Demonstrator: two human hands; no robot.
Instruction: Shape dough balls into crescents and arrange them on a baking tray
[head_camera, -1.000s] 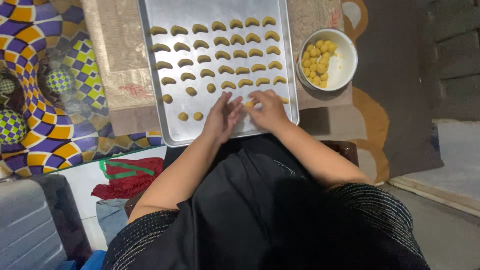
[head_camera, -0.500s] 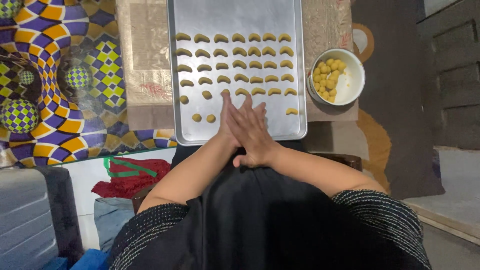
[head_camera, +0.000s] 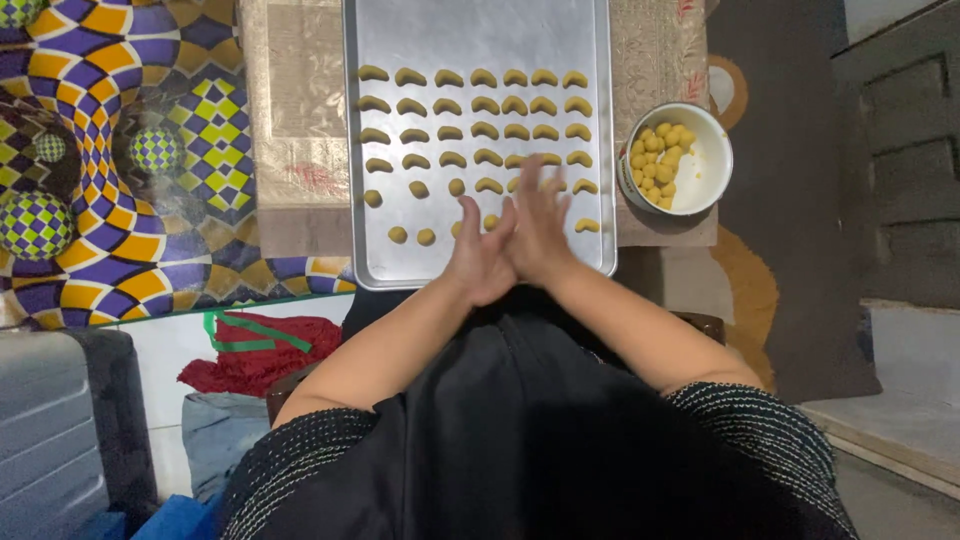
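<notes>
A long metal baking tray (head_camera: 480, 30) lies ahead of me with several rows of yellow crescent-shaped dough pieces (head_camera: 485, 103) and a few round dough balls (head_camera: 398, 234) near its front. My left hand (head_camera: 476, 253) and my right hand (head_camera: 541, 228) are pressed palm to palm over the tray's near edge, fingers stretched flat. Whatever lies between the palms is hidden. A white bowl (head_camera: 708, 165) of yellow dough balls (head_camera: 657, 158) stands just right of the tray.
The tray rests on a beige patterned cloth (head_camera: 290, 110). A colourful checkered rug (head_camera: 110, 150) is at the left. A red and green cloth (head_camera: 255, 345) and a grey case (head_camera: 50, 430) lie near my left side. Dark floor and steps lie right.
My hands came off the tray and met palm to palm, the right sliding forward over the left. The view shifted, so tray and bowl sit further right and higher.
</notes>
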